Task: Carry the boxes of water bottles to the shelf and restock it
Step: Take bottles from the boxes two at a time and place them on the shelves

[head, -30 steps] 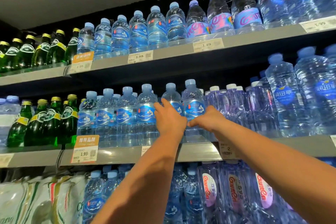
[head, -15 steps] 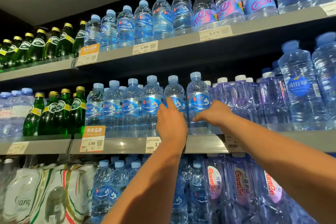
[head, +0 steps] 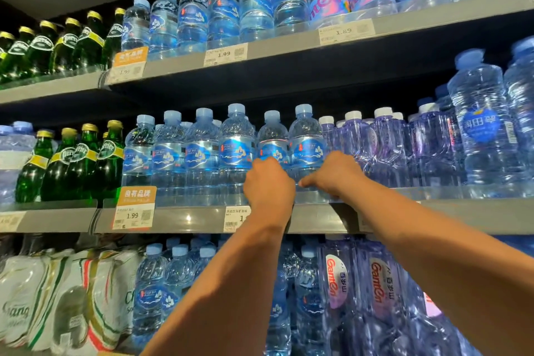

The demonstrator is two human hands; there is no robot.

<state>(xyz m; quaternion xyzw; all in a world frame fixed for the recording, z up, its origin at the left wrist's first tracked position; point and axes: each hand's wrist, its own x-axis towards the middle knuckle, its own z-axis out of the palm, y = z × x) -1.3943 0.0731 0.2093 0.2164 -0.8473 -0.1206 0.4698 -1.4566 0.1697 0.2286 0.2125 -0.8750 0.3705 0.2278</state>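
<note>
Our left hand (head: pixel 268 185) was curled round the lower half of a clear plastic water bottle with a pale blue cap and blue label (head: pixel 273 136). It stood upright at the front edge of the grey metal middle shelf (head: pixel 187 220). Our right hand (head: pixel 336 173) clasped the matching bottle (head: pixel 306 136) just to its right, thumb across the front. A row of like bottles (head: pixel 202 153) stood to the left, with dark green glass bottles (head: pixel 83 165) beyond them.

The middle shelf's left price tag (head: pixel 132 215) reads 1.99; one upper tag (head: pixel 224 54) reads 1.99, another upper tag (head: pixel 344 31) 1.89. Green bottles (head: pixel 83 170) say Perrier; lower right bottles (head: pixel 378 280) say Ganten.
</note>
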